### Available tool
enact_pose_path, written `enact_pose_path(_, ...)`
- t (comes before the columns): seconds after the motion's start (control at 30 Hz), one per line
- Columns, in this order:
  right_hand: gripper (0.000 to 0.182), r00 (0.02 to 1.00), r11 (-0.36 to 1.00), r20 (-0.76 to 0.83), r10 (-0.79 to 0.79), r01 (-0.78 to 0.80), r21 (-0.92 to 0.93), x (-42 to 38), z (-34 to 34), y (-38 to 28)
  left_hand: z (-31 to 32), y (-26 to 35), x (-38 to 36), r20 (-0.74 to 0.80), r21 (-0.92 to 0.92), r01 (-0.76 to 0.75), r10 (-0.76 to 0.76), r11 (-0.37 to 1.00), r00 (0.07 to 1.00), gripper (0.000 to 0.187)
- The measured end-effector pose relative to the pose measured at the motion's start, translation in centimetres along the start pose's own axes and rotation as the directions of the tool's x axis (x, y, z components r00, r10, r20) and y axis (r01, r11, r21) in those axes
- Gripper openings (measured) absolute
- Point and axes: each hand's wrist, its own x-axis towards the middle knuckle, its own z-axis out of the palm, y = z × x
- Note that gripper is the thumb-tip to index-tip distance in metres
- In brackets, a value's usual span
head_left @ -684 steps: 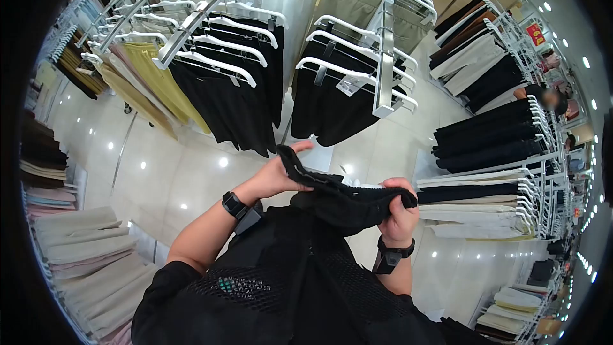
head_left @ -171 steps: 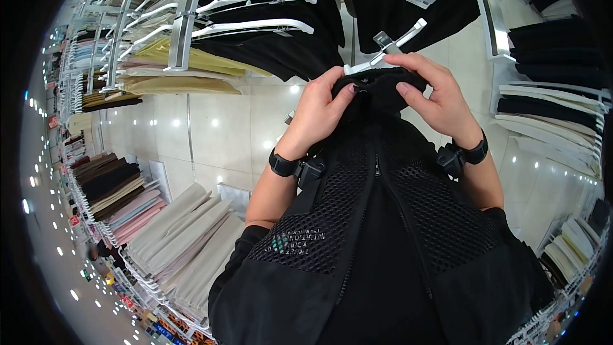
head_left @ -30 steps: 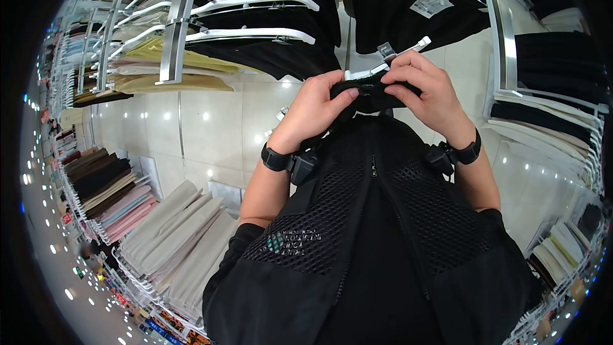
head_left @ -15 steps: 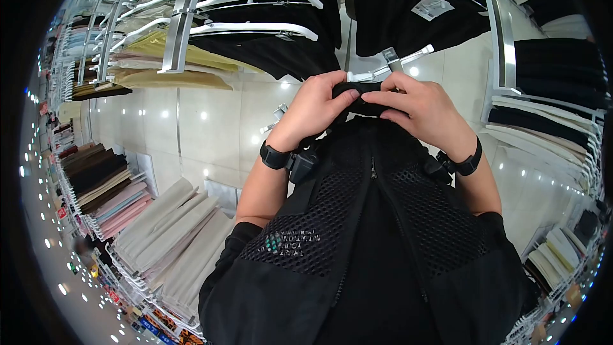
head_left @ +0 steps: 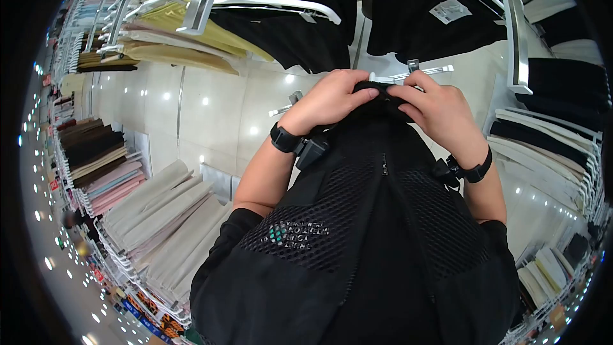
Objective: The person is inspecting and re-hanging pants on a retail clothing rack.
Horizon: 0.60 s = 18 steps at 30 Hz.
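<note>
My left hand (head_left: 328,99) grips the gathered top edge of a black garment (head_left: 375,87) between thumb and fingers. Facing it, my right hand (head_left: 435,107) pinches the same edge on the other side, its thumb and forefinger close together. The garment's lower part merges with my black vest (head_left: 383,217), so its kind is hard to make out. Just beyond my fingers, a white hanger (head_left: 408,77) with a metal clip (head_left: 414,64) shows, partly hidden by my hands. Another clip sticks out left of my left wrist.
Ahead hang black garments (head_left: 434,13) on metal rails (head_left: 203,6), with white hangers (head_left: 287,5). Yellow and beige clothes hang at the left, pale trousers (head_left: 153,204) at the lower left. Racks with black and white clothes (head_left: 543,134) stand at the right, above a shiny tiled floor (head_left: 211,108).
My view has shifted slightly, so hands and racks sit differently in it. Both hands keep hold of the black garment, and my right fingers have moved a little along its edge.
</note>
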Motion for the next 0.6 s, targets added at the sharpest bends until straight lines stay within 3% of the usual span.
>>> enact_pose_path(0.17, 0.019, 0.999, 0.999, 0.025, -0.023, 0.024, -0.032, -0.2, 0.3, 0.1, 0.6, -0.8, -0.5, -0.061, 0.01, -0.057, 0.058, 0.998, 0.996, 0.027)
enact_pose_path(0.3, 0.025, 0.991, 0.997, -0.125, -0.048, 0.056, 0.061, -0.4, 0.5, 0.8, 0.7, -0.9, -1.1, -0.073, 0.002, -0.072, 0.072, 0.997, 0.995, 0.032)
enact_pose_path(0.4, 0.022, 0.934, 0.952, -0.354, 0.043, 0.069, 0.297, -0.3, 1.3, 1.4, 0.0, 1.0, -1.8, -0.008, 0.053, -0.086, 0.087, 0.995, 0.996, 0.04)
enact_pose_path(0.43, 0.022, 0.935, 0.952, -0.353, 0.036, 0.076, 0.296, -0.3, 1.3, 1.1, 0.3, 0.9, -1.9, -0.015, 0.054, -0.085, 0.086, 0.995, 0.996, 0.04)
enact_pose_path(0.5, 0.021, 0.884, 0.912, -0.424, 0.195, -0.004, 0.411, -0.5, 1.4, 0.6, 0.8, 1.0, -1.9, -0.062, 0.068, -0.189, 0.194, 0.98, 0.979, 0.049)
enact_pose_path(0.6, 0.018, 0.839, 0.891, -0.474, 0.268, -0.028, 0.454, -0.6, 1.3, 0.3, 1.0, 1.5, -2.3, -0.052, 0.098, -0.174, 0.18, 0.98, 0.982, 0.052)
